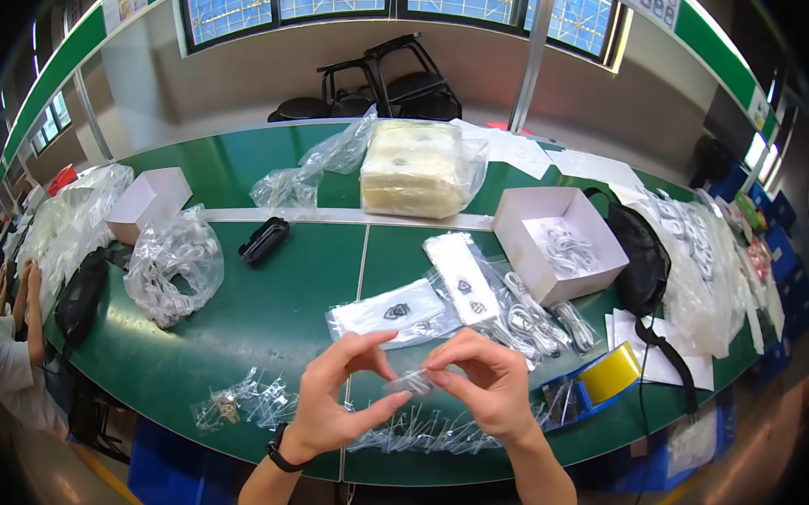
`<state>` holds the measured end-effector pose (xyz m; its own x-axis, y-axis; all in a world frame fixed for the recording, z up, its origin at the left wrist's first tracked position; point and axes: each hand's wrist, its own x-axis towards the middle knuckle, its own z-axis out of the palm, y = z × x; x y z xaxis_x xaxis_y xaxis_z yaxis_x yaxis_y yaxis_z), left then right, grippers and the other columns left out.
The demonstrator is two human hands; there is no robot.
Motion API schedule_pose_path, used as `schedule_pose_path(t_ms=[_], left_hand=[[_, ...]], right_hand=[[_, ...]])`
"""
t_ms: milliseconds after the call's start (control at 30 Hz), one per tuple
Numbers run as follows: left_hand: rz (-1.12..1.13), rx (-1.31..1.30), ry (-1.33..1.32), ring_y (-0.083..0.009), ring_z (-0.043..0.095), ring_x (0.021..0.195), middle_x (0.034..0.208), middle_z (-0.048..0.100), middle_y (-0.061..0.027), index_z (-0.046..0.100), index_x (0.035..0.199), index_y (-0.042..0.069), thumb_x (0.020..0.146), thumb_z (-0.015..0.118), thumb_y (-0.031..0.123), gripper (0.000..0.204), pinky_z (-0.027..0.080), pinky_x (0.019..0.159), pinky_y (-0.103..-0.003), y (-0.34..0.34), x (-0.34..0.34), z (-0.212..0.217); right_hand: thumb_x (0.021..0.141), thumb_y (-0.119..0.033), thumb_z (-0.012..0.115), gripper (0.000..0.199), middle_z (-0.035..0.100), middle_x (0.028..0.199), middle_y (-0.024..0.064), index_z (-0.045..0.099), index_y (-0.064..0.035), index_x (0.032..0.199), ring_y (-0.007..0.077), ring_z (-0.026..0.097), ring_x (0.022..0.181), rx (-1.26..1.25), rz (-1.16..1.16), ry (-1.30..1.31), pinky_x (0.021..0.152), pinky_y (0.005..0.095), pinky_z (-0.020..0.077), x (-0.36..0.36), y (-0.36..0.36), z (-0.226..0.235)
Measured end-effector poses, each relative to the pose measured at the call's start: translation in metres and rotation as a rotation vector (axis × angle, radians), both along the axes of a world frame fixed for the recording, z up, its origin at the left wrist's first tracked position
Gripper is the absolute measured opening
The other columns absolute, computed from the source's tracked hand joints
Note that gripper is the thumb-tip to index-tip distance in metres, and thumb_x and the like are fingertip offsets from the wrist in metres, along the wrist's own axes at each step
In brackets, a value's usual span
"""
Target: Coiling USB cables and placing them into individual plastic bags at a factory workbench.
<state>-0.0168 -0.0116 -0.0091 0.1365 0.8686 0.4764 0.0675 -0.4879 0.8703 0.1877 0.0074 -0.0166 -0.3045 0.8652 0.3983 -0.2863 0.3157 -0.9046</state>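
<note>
Hands: left hand (335,400) and right hand (482,387) met at chest height over the near table edge, fingertips pinched from both sides on one small clear plastic sleeve (411,382); a judgement, but the two-sided pinch looked meant to keep the flimsy film stretched flat. A black wristband sat on the left wrist.
Near edge: scattered clear sleeves (415,432) lay just under the hands on the green table (278,306), within easy reach. A second loose heap of clear bits (243,406) lay to the left.
Right of the hands: blue tray (571,400) with a yellow tape roll (613,372) resting on it.
Mid table: flat white packets (394,310) and bagged white cables (529,319) lay beyond the hands; an open white box (559,241) held more cables, tilted toward the worker.
Left: crumpled clear bag of parts (175,262); a small black object (265,240) beside it.
Far: large bagged pale stack (415,168), closed white box (148,201), black stools (385,82) against the wall.
Far left edge: another person (2,342) was seated.
</note>
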Motion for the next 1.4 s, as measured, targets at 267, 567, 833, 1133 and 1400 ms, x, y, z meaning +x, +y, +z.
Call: schedule_pose_path(t_ms=[267,567,833,1133,1400], left_hand=[[0.167,0.125,0.125,-0.0203,0.071,0.083,0.096,0.073,-0.0096,0.079,0.091,0.005,0.077,0.079,0.000,0.015,0.056,0.074,-0.029,0.006,0.011,-0.019],[0.219,0.183,0.139,-0.0171,0.071,0.075,0.085,0.073,-0.0101,0.078,0.086,0.002,0.080,0.076,-0.001,0.007,0.054,0.066,-0.026,0.007,0.023,-0.023],[0.158,0.110,0.074,-0.0168,0.071,0.074,0.082,0.074,-0.0096,0.076,0.085,0.000,0.083,0.074,-0.001,0.004,0.054,0.067,-0.026,0.008,0.018,-0.020],[0.140,0.026,0.122,-0.0177,0.071,0.074,0.081,0.074,-0.0098,0.074,0.088,-0.002,0.086,0.070,-0.001,0.005,0.054,0.068,-0.026,0.008,0.016,-0.021],[0.142,0.022,0.145,-0.0177,0.072,0.078,0.084,0.074,-0.0111,0.075,0.089,-0.002,0.087,0.070,0.001,0.006,0.057,0.074,-0.028,0.008,0.014,-0.019]], right_hand=[[0.082,0.006,0.073,0.026,0.064,0.100,0.0123,0.066,0.0026,0.107,0.0196,0.063,0.093,0.200,-0.178,-0.309,0.086,0.0290,0.0494,-0.005,-0.003,0.011],[0.083,0.002,0.070,0.003,0.067,0.088,0.0098,0.070,0.0009,0.085,0.0181,0.064,0.073,0.458,-0.677,-0.675,0.063,0.0282,0.0492,0.055,0.019,0.055],[0.087,-0.010,0.070,0.026,0.066,0.118,0.0208,0.070,0.0047,0.108,0.0354,0.065,0.107,0.517,-1.299,-1.139,0.096,0.0377,0.0498,0.115,0.072,0.042],[0.078,-0.017,0.076,0.020,0.063,0.094,0.0177,0.068,-0.0004,0.085,0.0354,0.061,0.091,0.415,-0.758,-1.636,0.080,0.0443,0.0492,0.053,0.034,-0.036],[0.081,-0.011,0.074,0.014,0.065,0.081,0.0118,0.065,-0.0012,0.084,0.0260,0.066,0.079,0.214,-0.749,-1.145,0.071,0.0376,0.0512,0.054,0.014,0.006]])
